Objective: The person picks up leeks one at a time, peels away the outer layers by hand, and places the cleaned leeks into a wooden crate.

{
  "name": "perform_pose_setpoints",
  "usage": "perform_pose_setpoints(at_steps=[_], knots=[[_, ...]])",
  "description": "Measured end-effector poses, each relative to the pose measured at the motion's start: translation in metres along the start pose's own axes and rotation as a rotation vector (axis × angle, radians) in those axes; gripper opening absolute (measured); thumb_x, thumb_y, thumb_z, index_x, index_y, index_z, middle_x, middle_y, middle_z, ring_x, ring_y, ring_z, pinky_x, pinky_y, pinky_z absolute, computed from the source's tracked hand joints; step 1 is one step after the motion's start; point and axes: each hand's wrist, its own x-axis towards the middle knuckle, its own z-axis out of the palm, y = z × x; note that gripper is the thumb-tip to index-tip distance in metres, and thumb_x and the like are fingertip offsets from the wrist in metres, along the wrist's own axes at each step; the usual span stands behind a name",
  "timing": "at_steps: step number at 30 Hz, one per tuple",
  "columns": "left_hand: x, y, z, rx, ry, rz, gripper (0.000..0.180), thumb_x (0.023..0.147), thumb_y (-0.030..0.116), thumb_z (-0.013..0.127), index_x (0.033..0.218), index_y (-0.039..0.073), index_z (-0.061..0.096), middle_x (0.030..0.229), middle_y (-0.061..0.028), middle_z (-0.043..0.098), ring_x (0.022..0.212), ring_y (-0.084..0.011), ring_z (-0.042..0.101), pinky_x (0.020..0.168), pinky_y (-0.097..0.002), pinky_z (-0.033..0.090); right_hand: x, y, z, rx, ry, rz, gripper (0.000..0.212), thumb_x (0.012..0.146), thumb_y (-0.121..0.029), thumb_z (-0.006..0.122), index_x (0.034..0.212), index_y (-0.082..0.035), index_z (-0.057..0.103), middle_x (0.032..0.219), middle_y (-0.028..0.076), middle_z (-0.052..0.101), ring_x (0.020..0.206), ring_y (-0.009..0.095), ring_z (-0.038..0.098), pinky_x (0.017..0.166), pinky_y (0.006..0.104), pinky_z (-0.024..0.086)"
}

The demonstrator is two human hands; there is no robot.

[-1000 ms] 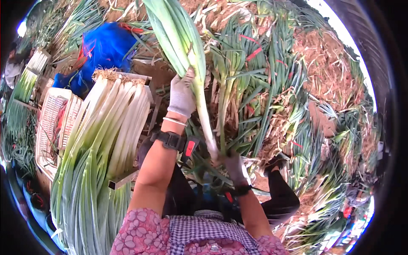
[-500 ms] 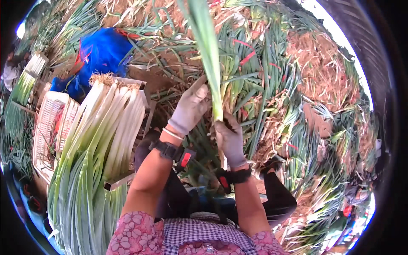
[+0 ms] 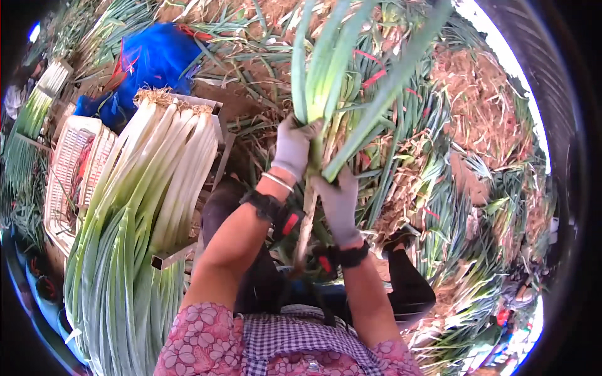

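My left hand (image 3: 293,147), in a pale work glove, is closed round a large green onion (image 3: 326,75) where its leaves fan out. The stem runs down between my hands to a dry, brownish lower end (image 3: 305,235). My right hand (image 3: 340,203), gloved too, pinches the base of one long leaf (image 3: 389,100) that slants away to the upper right. That leaf stands apart from the other leaves. To my left lies a thick bundle of cleaned green onions (image 3: 144,182), white ends and roots pointing away from me, on a metal frame (image 3: 172,255).
A cream plastic basket (image 3: 66,182) stands beyond the bundle at the left, near blue netting (image 3: 157,56). Another onion bundle (image 3: 37,106) lies at far left. Loose green onions (image 3: 401,156) and dry peelings (image 3: 480,106) cover the ground ahead and to the right.
My left hand has moved from beside the stalk to grip it. The onion's leaves have spread apart, and one leaf in my right hand has swung out to the right.
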Motion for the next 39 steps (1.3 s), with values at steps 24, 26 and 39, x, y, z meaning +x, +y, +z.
perform_pose_setpoints(at_steps=[24, 26, 39], knots=[[-0.005, 0.034, 0.007, -0.609, -0.539, -0.150, 0.055, 0.090, 0.037, 0.059, 0.122, -0.006, 0.050, 0.080, -0.0095, 0.056, 0.075, -0.0252, 0.058, 0.103, -0.0542, 0.037, 0.003, 0.037, -0.018, 0.366, -0.095, 0.491, 0.018, 0.086, -0.012, 0.062, 0.097, 0.002, 0.066, 0.078, 0.001, 0.064, 0.065, 0.007, 0.056, 0.060, 0.0215, 0.045], [-0.004, 0.034, 0.010, -0.563, -0.524, -0.101, 0.051, 0.090, 0.039, 0.060, 0.115, -0.005, 0.054, 0.080, -0.0107, 0.059, 0.075, -0.0247, 0.061, 0.097, -0.0469, 0.044, -0.007, 0.028, -0.027, 0.245, -0.002, 0.421, 0.021, 0.089, -0.015, 0.061, 0.099, 0.003, 0.065, 0.076, 0.001, 0.063, 0.065, 0.007, 0.056, 0.060, 0.0211, 0.045], [-0.026, 0.039, 0.015, -0.179, -0.375, -0.081, 0.050, 0.093, 0.043, 0.054, 0.114, -0.002, 0.056, 0.086, -0.0084, 0.059, 0.078, -0.0200, 0.059, 0.076, -0.0329, 0.049, 0.002, 0.007, -0.029, 0.281, -0.009, 0.242, 0.021, 0.087, -0.012, 0.064, 0.103, 0.002, 0.061, 0.085, 0.000, 0.059, 0.077, 0.007, 0.052, 0.070, 0.0220, 0.042]])
